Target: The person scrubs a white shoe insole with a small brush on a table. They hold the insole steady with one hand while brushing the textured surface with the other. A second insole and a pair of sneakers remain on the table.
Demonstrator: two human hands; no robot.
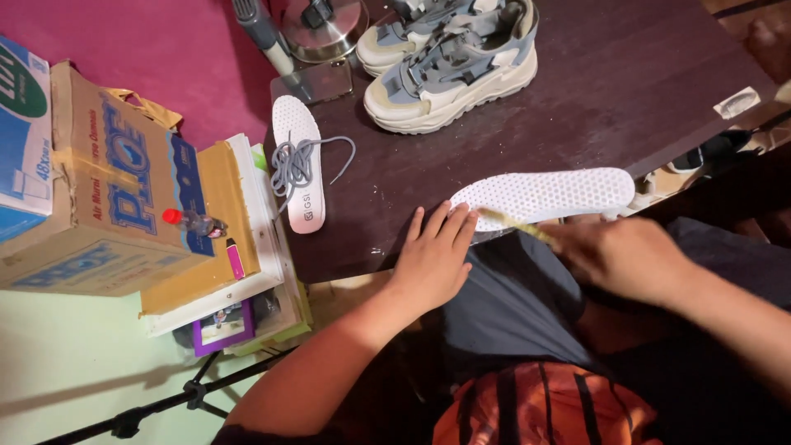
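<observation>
We see the white insole (548, 194) lying at the counter (626, 99) edge, our left hand (430, 259) flat, fingertips pinning its end, our blurred right hand (618, 255) gripping a yellowish tool (512, 224) against it.

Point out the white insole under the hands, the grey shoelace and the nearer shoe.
white insole (560, 191), head view, middle of its dotted face
grey shoelace (290, 169), head view, bundled loops
nearer shoe (449, 78), head view, its side
</observation>
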